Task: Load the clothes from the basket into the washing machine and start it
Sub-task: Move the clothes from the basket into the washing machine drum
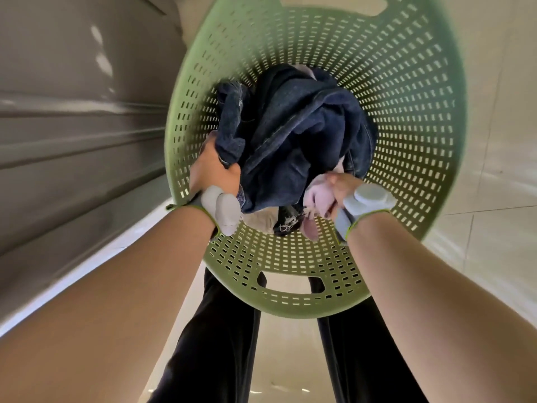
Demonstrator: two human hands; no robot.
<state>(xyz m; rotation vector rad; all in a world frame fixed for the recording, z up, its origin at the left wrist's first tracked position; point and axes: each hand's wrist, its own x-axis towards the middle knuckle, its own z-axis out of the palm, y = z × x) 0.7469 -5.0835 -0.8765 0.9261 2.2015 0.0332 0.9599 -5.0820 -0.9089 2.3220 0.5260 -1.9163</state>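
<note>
A round green perforated laundry basket (406,117) stands on the floor below me. Inside it lies a bundle of clothes: dark blue denim (296,141) on top, a pale pink garment (316,196) and a beige piece (261,221) underneath. My left hand (212,170) reaches into the basket and grips the left edge of the denim. My right hand (338,186) holds the pink garment at the bundle's near right side. Both wrists wear grey bands with green trim. The washing machine's drum and door are out of sight.
A grey panelled surface (72,126) with horizontal ridges fills the left side, close to the basket. Pale floor tiles (494,228) lie to the right. My legs in black trousers (220,330) stand just behind the basket's near handle.
</note>
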